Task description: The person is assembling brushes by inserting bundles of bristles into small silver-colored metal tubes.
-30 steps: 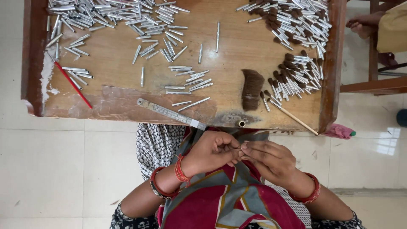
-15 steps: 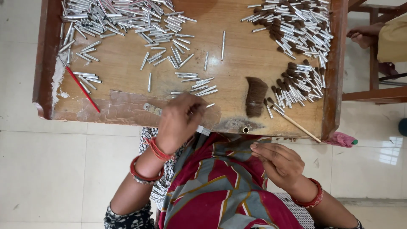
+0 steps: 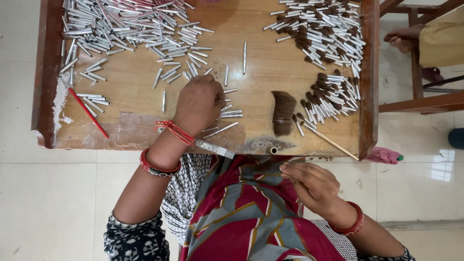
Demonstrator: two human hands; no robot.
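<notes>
My left hand reaches onto the wooden table, palm down. Its fingers curl over a few loose silver metal tubes near the front edge, and they hide whatever they hold. A metal ruler lies under that wrist. My right hand stays over my lap below the table edge. Its fingertips are pinched together, and anything between them is too small to see. A dark bristle tuft lies on the table between the hands.
A big heap of silver tubes fills the far left, and tubes with dark bristle tips lie far right. On the table are a red stick and a thin wooden stick. Another person's foot rests on a wooden chair at right.
My left hand left my right hand at my lap and reached forward onto the table, over the loose tubes. My right hand stayed low by my lap.
</notes>
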